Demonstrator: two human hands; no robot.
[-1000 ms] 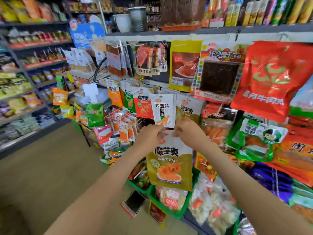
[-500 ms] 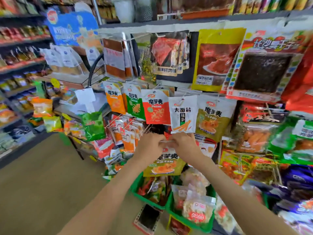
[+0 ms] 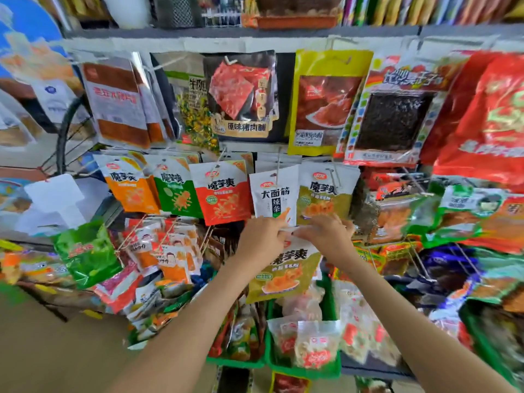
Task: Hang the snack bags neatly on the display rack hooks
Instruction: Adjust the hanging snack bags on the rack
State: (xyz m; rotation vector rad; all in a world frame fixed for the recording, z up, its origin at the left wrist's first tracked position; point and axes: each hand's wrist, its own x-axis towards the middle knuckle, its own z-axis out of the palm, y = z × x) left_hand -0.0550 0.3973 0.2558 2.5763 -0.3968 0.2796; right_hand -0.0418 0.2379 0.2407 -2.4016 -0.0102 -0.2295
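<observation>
**Olive snack bag, held below the rack's middle row**

- Item: olive snack bag (image 3: pixel 286 275), white top and orange food picture. It hangs upright in the air from both hands in front of the display rack (image 3: pixel 181 42), near the middle of its width. It is on no hook.
- Left hand (image 3: pixel 261 239): fingers curled, pinching the bag's top edge at the left corner.
- Right hand (image 3: pixel 326 236): fingers curled, pinching the same top edge at the right corner. The two hands almost touch.
- Directly above the hands: a white bag (image 3: pixel 274 194) on a wire hook (image 3: pixel 279 165), and beside it to the right a hanging olive bag (image 3: pixel 323 194) of the same design as the held one.
- Same row, running left: red bag (image 3: pixel 221 194), green bag (image 3: pixel 175 191), orange bag (image 3: pixel 130 188).
- Below the held bag, at the rack's bottom edge: green baskets (image 3: pixel 304 371) of clear packets.
- Focus: soft towards the picture's edges.
</observation>
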